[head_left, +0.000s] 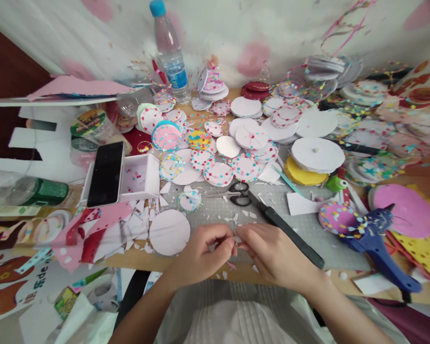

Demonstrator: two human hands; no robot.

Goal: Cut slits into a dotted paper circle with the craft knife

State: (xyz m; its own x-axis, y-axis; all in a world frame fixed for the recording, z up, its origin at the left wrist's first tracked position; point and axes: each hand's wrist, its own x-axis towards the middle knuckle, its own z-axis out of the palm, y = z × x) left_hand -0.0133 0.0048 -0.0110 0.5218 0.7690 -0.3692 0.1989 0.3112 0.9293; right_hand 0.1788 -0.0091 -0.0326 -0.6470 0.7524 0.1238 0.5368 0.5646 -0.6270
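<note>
- Lower centre: left hand [208, 251] and right hand [270, 251], fingers curled nearly closed, pinch a tiny pale piece [237, 240], presumably steadying it from both sides; its shape is unclear.
- Centre: scissors [241, 199] lie just beyond, likely for easy reach.
- Lower right: blue glue gun [374, 253], seemingly set aside.

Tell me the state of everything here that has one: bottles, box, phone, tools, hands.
Water bottle: upright, capped, partly full
Green bottle: lying on its side
White box: open, confetti inside
Phone: screen dark, propped on the box
Scissors: lying flat
Glue gun: lying down, power unclear
Left hand: fingers pinched on a tiny pale piece
Right hand: fingers pinched at the same piece
</note>
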